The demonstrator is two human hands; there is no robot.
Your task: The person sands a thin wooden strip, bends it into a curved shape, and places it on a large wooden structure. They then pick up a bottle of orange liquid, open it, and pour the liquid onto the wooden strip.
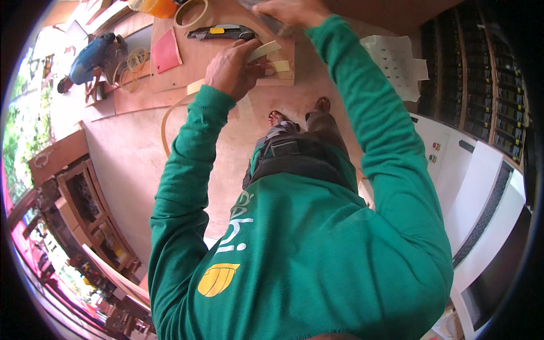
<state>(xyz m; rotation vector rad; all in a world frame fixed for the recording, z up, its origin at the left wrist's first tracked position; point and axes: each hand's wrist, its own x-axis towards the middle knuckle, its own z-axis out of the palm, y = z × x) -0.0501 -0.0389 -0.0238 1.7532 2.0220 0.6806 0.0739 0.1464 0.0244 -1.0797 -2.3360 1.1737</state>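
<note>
Both arms, in long green sleeves, reach forward and up from the lower edge. The left hand (235, 68) is half curled, knuckles toward the camera, fingers pinched closed. The right hand (292, 11) lies farther out — palm down, fingers bent, partly cut off by the upper rim.

Both hands (235, 71) at pale edging strip (263, 52)

My left hand (232, 71) lies on the board (226, 51), touching a strip (263, 51). Right hand (292, 10) is beyond it, at the board's far edge. Knife (224, 32) lies between them, tape roll (191, 12) behind it. Pad (166, 51) left of the knife; drill (93, 56) further left on the bench (136, 99).
</note>
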